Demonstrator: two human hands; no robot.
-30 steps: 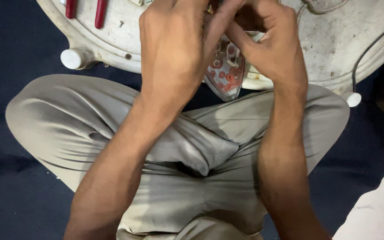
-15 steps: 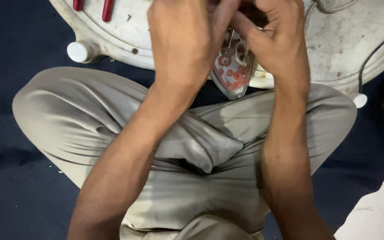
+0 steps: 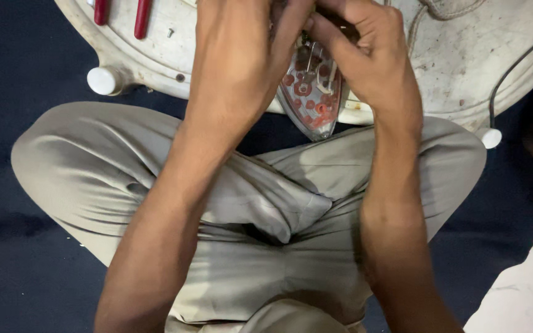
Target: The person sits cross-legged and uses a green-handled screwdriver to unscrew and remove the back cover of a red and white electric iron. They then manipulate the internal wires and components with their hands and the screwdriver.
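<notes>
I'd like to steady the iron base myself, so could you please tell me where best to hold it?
Probably by the pointed tip of the iron base, coming from the lap side. It tapers toward the person and sticks out bare below the left hand and right hand, which cover the wider end.

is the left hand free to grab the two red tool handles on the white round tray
Probably not at once: the left hand is busy on the pointed metal plate with red washers, though the red handles lie unobstructed nearby.
</notes>
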